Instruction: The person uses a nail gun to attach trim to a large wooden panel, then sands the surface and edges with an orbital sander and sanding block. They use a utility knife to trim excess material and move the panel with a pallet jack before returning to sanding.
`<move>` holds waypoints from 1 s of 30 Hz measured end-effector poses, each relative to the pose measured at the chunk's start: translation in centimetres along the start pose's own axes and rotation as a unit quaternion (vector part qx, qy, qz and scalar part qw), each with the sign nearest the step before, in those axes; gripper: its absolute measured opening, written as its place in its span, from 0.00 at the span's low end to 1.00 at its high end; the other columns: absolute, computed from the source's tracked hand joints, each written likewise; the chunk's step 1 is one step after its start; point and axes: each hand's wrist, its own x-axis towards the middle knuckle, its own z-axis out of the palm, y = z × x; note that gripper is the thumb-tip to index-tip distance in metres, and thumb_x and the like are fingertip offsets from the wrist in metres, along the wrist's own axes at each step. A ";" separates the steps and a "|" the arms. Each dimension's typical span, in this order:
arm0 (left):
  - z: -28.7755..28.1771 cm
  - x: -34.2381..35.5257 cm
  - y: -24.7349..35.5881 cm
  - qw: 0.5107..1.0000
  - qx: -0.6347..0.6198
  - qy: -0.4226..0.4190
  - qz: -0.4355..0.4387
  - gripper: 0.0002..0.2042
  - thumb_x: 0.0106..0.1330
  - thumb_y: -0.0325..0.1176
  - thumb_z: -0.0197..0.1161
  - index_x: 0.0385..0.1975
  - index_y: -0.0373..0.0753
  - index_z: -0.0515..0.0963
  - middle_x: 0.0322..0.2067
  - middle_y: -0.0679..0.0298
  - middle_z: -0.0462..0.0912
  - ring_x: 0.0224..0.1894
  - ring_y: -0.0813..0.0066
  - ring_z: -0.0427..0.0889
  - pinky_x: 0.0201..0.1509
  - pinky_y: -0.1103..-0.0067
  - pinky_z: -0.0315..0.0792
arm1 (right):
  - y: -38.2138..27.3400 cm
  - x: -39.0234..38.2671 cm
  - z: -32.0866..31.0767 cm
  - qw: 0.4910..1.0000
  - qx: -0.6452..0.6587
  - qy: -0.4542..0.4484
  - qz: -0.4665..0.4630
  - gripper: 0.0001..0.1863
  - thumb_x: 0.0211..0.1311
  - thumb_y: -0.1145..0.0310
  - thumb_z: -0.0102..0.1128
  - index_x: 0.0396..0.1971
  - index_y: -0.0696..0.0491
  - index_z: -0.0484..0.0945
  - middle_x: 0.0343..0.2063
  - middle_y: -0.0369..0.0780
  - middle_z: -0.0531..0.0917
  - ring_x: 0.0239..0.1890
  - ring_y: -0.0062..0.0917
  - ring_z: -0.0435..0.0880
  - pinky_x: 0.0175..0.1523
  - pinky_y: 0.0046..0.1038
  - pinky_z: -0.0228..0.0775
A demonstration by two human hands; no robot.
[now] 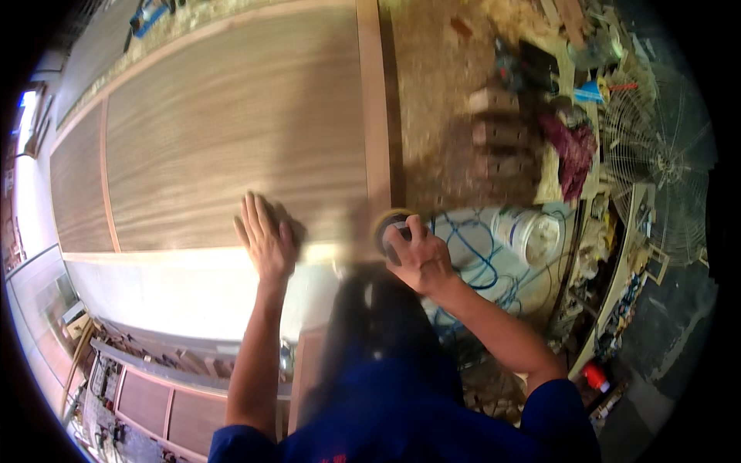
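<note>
We judge the round tool [390, 221] rigid, fairly heavy, best palmed from above: right hand [426, 262] grips it at wooden panel's [193, 147] near-right corner, left hand [268, 238] open, empty.

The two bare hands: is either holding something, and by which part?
The right hand grips a round dark tool by its top. The left hand, open over the wooden panel, holds nothing.

A window [29, 104] glares white well beyond the left end of the table [432, 147]. Past its right edge, a fan [662, 160] with a round wire guard appears above the dark grey floor [675, 347], beside a cluttered shelf [620, 258].
</note>
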 end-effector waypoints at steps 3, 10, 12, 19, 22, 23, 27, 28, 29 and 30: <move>-0.4 3.7 1.3 1.000 -0.003 -0.015 -0.025 0.33 0.78 0.43 0.46 0.78 0.34 0.52 0.79 0.51 0.52 0.82 0.53 0.46 0.83 0.54 0.35 | 3.3 8.1 -1.1 0.999 -0.019 -0.005 0.044 0.30 0.50 0.61 0.75 0.55 0.43 0.75 0.55 0.51 0.73 0.37 0.49 0.86 0.41 0.44 0.83; -0.2 10.5 2.3 0.996 0.018 -0.044 -0.073 0.34 0.76 0.43 0.46 0.78 0.34 0.53 0.79 0.52 0.53 0.82 0.54 0.47 0.84 0.55 0.32 | 8.8 25.9 -4.6 0.997 0.007 0.023 0.076 0.30 0.53 0.60 0.73 0.56 0.47 0.74 0.61 0.58 0.70 0.41 0.56 0.86 0.43 0.50 0.83; 0.1 10.5 1.9 0.996 0.020 -0.044 -0.070 0.34 0.76 0.44 0.46 0.78 0.34 0.53 0.79 0.51 0.54 0.82 0.53 0.48 0.83 0.54 0.33 | 10.1 30.9 -5.1 0.995 0.014 0.069 0.073 0.30 0.54 0.59 0.72 0.57 0.48 0.73 0.58 0.59 0.74 0.43 0.57 0.86 0.45 0.51 0.83; 0.3 10.7 2.0 0.997 0.006 -0.036 -0.061 0.34 0.77 0.47 0.44 0.77 0.33 0.56 0.77 0.49 0.57 0.81 0.50 0.50 0.83 0.52 0.34 | 10.6 44.8 -9.2 0.989 -0.050 0.059 0.128 0.29 0.63 0.55 0.64 0.60 0.52 0.71 0.45 0.58 0.84 0.49 0.55 0.86 0.54 0.46 0.82; 0.3 11.2 2.3 0.997 0.004 -0.040 -0.059 0.34 0.77 0.47 0.44 0.77 0.33 0.55 0.77 0.49 0.57 0.81 0.49 0.50 0.83 0.52 0.33 | 11.1 46.4 -9.7 0.991 -0.059 0.018 0.122 0.32 0.66 0.54 0.61 0.67 0.52 0.68 0.64 0.62 0.71 0.51 0.48 0.88 0.56 0.42 0.84; 0.4 11.2 2.4 0.997 0.006 -0.046 -0.055 0.34 0.77 0.46 0.44 0.77 0.33 0.55 0.77 0.49 0.56 0.81 0.49 0.50 0.83 0.52 0.33 | 11.7 46.2 -9.7 0.989 -0.062 0.022 0.130 0.33 0.67 0.54 0.61 0.68 0.52 0.67 0.67 0.62 0.68 0.51 0.46 0.88 0.56 0.42 0.85; 0.3 10.9 2.1 0.994 0.015 -0.070 -0.079 0.34 0.75 0.44 0.46 0.78 0.35 0.54 0.79 0.52 0.53 0.82 0.52 0.47 0.84 0.53 0.31 | 13.4 42.3 -11.2 0.979 -0.085 0.038 0.183 0.32 0.59 0.56 0.69 0.64 0.46 0.73 0.62 0.55 0.72 0.53 0.51 0.85 0.56 0.47 0.80; 0.4 10.6 1.3 0.994 0.010 -0.071 -0.081 0.35 0.75 0.45 0.47 0.79 0.36 0.53 0.80 0.53 0.52 0.82 0.54 0.46 0.84 0.53 0.30 | 11.0 40.1 -11.3 0.978 -0.049 0.087 0.183 0.30 0.55 0.59 0.72 0.59 0.45 0.76 0.58 0.50 0.75 0.55 0.52 0.81 0.57 0.48 0.75; 0.1 9.8 0.7 0.993 0.009 -0.078 -0.090 0.35 0.75 0.45 0.48 0.79 0.37 0.52 0.80 0.54 0.51 0.83 0.56 0.45 0.84 0.52 0.29 | 10.6 37.4 -10.2 0.979 -0.077 0.131 0.134 0.30 0.51 0.62 0.75 0.57 0.47 0.77 0.53 0.48 0.77 0.56 0.49 0.79 0.59 0.46 0.74; -0.5 9.5 0.7 0.985 0.000 -0.134 -0.111 0.36 0.75 0.47 0.49 0.79 0.37 0.51 0.80 0.54 0.50 0.83 0.58 0.44 0.84 0.52 0.28 | 8.5 34.5 -10.2 0.984 -0.044 0.161 0.065 0.30 0.49 0.68 0.75 0.55 0.50 0.78 0.50 0.47 0.78 0.54 0.48 0.78 0.60 0.45 0.72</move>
